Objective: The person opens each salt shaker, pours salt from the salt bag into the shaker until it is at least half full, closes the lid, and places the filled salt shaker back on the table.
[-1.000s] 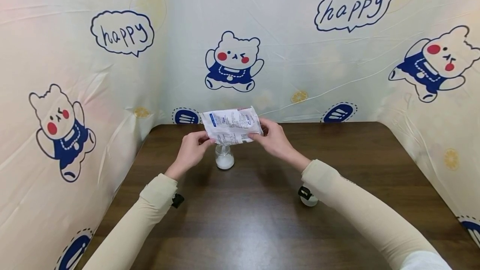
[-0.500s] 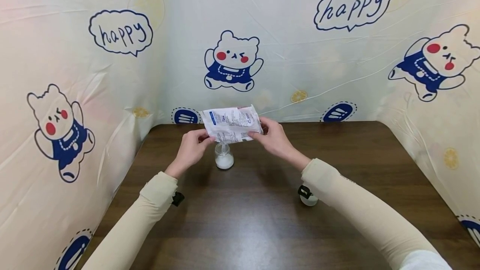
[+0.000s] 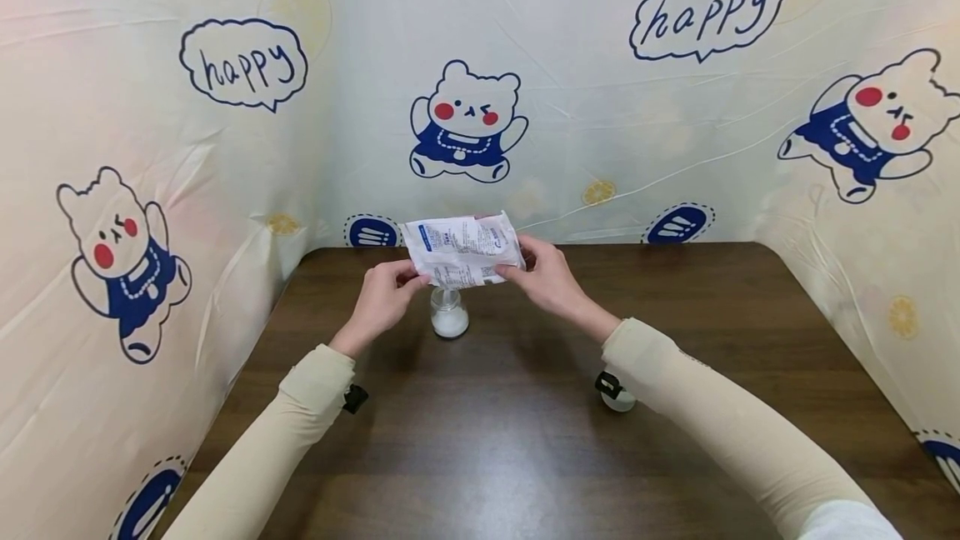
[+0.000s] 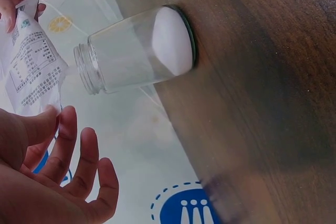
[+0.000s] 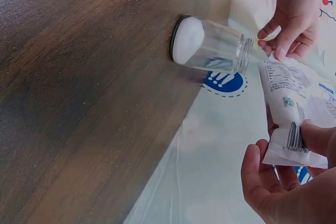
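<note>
A printed white packet is held tilted just above an uncapped glass jar. My left hand pinches the packet's lower left corner between thumb and index finger, the other fingers loosely bent in the left wrist view. At the opposite end my right hand grips the packet, its thumb near the barcode in the right wrist view. Fine white granules fill the bottom part of the upright jar. A thin white stream shows between the packet's corner and the jar's mouth. The packet's opening itself is hardly visible.
A second small round vessel stands partly hidden beneath my right wrist. Tiny white specks lie scattered on the dark wooden table. A printed curtain surrounds the table at the back and sides.
</note>
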`<state>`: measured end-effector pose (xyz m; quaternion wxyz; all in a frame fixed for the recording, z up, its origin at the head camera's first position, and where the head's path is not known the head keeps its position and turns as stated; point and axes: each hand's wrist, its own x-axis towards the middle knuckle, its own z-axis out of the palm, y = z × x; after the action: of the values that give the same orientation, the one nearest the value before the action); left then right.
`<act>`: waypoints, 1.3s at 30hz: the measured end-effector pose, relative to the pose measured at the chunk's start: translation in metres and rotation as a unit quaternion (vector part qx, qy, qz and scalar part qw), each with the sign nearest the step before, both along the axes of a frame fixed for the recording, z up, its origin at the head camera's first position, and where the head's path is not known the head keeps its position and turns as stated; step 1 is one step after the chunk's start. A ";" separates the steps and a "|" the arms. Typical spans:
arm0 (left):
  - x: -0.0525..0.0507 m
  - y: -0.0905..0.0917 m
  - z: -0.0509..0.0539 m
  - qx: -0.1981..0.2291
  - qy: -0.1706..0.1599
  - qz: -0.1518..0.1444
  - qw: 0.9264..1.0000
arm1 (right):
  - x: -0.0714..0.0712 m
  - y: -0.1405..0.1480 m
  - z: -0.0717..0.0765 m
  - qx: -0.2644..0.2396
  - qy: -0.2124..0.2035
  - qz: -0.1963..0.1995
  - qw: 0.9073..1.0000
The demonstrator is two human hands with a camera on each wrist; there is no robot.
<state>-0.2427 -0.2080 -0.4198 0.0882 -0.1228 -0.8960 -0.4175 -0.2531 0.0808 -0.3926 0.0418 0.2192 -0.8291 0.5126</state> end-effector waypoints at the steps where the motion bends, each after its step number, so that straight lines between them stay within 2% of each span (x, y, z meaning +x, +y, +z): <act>1: 0.000 0.000 0.000 -0.001 0.000 0.000 1.000 | 0.000 0.000 0.000 0.000 0.001 0.000 1.000; 24: 0.000 0.001 0.000 0.000 -0.005 0.002 1.000 | -0.002 0.001 -0.001 0.002 0.001 -0.003 1.000; 39: -0.001 0.001 0.001 -0.006 0.012 0.007 1.000 | -0.002 -0.001 0.002 -0.004 0.008 -0.003 1.000</act>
<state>-0.2438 -0.2072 -0.4183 0.1010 -0.1219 -0.8983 -0.4099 -0.2551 0.0801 -0.3904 0.0508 0.2206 -0.8276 0.5136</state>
